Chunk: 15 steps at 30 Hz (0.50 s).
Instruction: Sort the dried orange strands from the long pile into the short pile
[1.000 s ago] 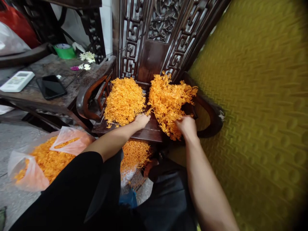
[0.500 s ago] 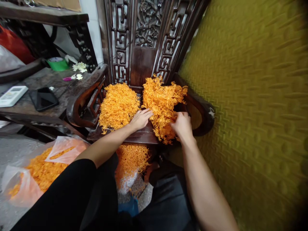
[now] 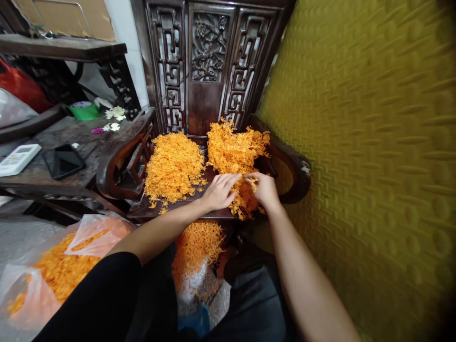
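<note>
Two heaps of small orange flowers lie on the dark carved wooden chair's seat (image 3: 178, 210). The left heap (image 3: 174, 164) is loose and low. The right heap (image 3: 233, 145) is taller, with curled sprigs sticking out at the top. My left hand (image 3: 221, 191) reaches over the front of the right heap, its fingers stretched out and thumb apart, fingertips close to my right hand. With fingers pinched together, my right hand (image 3: 264, 190) holds a small orange flower sprig (image 3: 252, 183) above the heap's front. Part of the right heap is hidden behind both hands.
An open plastic bag (image 3: 98, 237) of orange petals lies on the floor at left. More orange stalks (image 3: 203, 237) sit below the seat. A side table holds a remote (image 3: 19, 159), a phone (image 3: 63, 161) and green tape (image 3: 84, 110). A yellow textured surface (image 3: 356, 142) stands at right.
My right hand has moved left and now pinches a sprig. My left hand has shifted right and lower, toward my right hand. The view has tilted up slightly.
</note>
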Available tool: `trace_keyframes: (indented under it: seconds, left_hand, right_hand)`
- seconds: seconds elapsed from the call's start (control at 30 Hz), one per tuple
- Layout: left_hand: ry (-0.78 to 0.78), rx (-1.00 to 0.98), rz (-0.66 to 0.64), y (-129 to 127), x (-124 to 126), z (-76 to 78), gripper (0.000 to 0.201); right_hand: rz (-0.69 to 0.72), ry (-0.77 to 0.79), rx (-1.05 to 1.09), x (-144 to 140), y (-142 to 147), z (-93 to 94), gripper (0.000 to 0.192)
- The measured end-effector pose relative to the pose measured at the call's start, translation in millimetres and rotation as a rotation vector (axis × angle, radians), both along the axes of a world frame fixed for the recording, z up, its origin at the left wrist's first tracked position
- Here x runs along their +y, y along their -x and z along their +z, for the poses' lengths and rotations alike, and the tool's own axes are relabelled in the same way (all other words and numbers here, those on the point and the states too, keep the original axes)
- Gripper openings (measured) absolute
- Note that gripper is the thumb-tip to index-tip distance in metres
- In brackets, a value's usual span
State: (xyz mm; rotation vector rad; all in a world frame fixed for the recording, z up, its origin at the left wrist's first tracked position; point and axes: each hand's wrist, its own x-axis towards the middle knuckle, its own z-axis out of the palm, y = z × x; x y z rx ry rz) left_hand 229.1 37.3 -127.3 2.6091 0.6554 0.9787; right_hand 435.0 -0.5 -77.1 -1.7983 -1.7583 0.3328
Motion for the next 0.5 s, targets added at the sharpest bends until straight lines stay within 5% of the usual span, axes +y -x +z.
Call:
trace_keyframes:
  seconds: [0.07,0.17,0.33,0.5]
  left_hand:
    - [0.099,0.041,0.112,-9.1,3.6,-0.7,0.093]
    - [0.269,0.203,0.099,-26.7,11.7,-10.9,0.109]
    - [0.504,0.068,0.065,-49.1,28.9,-33.6,0.075]
    - [0.552,-0.098,0.127,-52.6,38.3,-35.8,0.048]
  right_hand:
    - [-0.087,0.008,-0.004,-2.7,-4.9,0.6,0.032]
    - [-0.133,0.082,-0.025,-8.9,-10.8,-1.4,0.03]
    - [-0.202,0.266,-0.108,-24.4,-19.0,-14.0,0.077]
    - [-0.144,0.401,-0.137,-31.8,-14.9,-31.8,0.074]
